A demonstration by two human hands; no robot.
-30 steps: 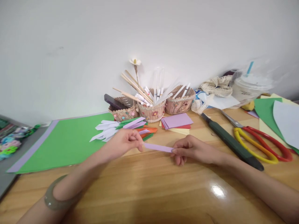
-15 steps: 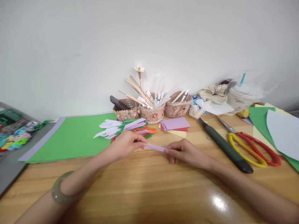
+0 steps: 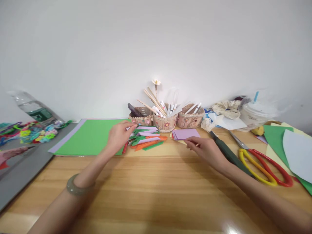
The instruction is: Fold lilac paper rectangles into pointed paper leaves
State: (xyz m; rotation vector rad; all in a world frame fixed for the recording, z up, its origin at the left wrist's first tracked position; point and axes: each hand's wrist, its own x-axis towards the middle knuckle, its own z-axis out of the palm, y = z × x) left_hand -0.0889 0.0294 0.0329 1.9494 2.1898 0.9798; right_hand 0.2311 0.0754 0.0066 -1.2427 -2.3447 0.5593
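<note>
My left hand (image 3: 120,135) is at the left end of a pile of folded paper strips (image 3: 148,140) in lilac, green and orange. Its thumb and fingertips pinch together beside a lilac strip; what lies between them is too small to make out. My right hand (image 3: 206,150) reaches to the front edge of a small stack of lilac paper pieces (image 3: 186,134). Its fingers are bent and slightly apart, with nothing visible in them. Red and pale yellow paper shows beneath that stack.
Three decorated baskets (image 3: 165,124) with sticks and pens stand by the wall. Green sheets (image 3: 85,136) lie left. A dark green cutter (image 3: 225,149) and scissors (image 3: 265,165) lie right, near a lidded cup (image 3: 257,113). A bottle (image 3: 36,109) and colourful bits (image 3: 40,131) are far left.
The lilac strip stretched between my hands is no longer there. My left hand has moved to the pile, my right hand to the lilac stack. The view has shifted left.
</note>
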